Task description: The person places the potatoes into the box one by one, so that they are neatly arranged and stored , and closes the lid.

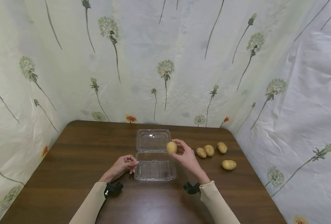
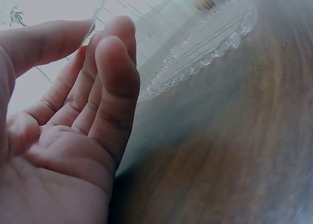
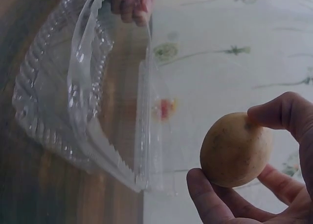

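A clear plastic clamshell container (image 1: 155, 170) lies on the table with its lid (image 1: 153, 141) folded back, away from me. My left hand (image 1: 122, 165) pinches the container's left rim between thumb and fingertips, which the left wrist view shows close up. Over the right side of the container, near the hinge, my right hand (image 1: 189, 159) holds a small yellow potato (image 1: 171, 147). In the right wrist view, thumb and fingertips grip that potato (image 3: 235, 149) from opposite sides, apart from the plastic. Inside the base, only its ribbed bottom shows.
To the right lie several more potatoes: two touching (image 1: 201, 152), one behind (image 1: 222, 147) and one nearer the right edge (image 1: 229, 165). The brown wooden table (image 1: 98, 140) meets a flower-printed curtain (image 1: 137, 93) at its back and sides. Black cameras (image 1: 191, 188) sit on both wrists.
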`<control>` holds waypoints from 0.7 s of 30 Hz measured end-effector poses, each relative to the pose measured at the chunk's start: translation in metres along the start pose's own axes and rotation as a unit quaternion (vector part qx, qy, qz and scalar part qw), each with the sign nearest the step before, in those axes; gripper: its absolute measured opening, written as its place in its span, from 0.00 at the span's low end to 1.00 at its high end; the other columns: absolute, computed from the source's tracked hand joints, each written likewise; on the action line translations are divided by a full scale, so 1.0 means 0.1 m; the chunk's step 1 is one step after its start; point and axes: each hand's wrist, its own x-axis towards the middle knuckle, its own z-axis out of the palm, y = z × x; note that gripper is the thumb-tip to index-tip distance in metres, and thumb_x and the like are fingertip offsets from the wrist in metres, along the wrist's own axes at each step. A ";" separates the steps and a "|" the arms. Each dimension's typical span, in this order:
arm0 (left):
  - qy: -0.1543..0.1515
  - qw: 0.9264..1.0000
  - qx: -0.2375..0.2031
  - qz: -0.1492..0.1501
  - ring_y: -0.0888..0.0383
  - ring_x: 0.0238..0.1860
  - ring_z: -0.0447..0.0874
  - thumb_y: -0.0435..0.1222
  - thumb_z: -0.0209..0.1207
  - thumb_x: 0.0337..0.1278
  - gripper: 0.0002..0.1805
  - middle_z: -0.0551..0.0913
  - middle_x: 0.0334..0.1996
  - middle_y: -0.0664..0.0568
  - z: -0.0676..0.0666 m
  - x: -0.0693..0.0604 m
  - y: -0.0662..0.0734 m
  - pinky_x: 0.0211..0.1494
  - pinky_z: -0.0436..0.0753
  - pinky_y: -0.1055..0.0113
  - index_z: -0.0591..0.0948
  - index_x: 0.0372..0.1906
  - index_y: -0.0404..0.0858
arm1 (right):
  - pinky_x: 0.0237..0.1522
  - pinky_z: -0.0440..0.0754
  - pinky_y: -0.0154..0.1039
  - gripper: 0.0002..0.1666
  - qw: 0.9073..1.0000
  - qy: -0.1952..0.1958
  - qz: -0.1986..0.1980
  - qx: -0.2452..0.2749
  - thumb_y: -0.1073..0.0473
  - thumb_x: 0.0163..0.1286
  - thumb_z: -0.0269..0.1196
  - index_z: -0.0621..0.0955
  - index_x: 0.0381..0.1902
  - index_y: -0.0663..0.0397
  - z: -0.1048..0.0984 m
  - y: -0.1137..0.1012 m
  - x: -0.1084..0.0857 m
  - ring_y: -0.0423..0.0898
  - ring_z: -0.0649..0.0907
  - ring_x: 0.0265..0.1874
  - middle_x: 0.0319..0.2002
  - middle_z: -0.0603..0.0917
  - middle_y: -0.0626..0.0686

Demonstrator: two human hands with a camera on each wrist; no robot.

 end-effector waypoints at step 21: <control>0.001 1.000 -0.002 0.001 0.61 0.24 0.79 0.37 0.58 0.65 0.08 0.80 0.24 0.53 -0.02 0.03 -0.05 0.28 0.80 0.70 0.75 0.37 0.35 | 0.47 0.83 0.49 0.32 0.999 -0.031 -0.016 0.005 0.66 0.60 0.68 0.73 0.62 0.59 0.17 -0.55 -0.04 0.61 0.83 0.48 0.54 0.79 0.67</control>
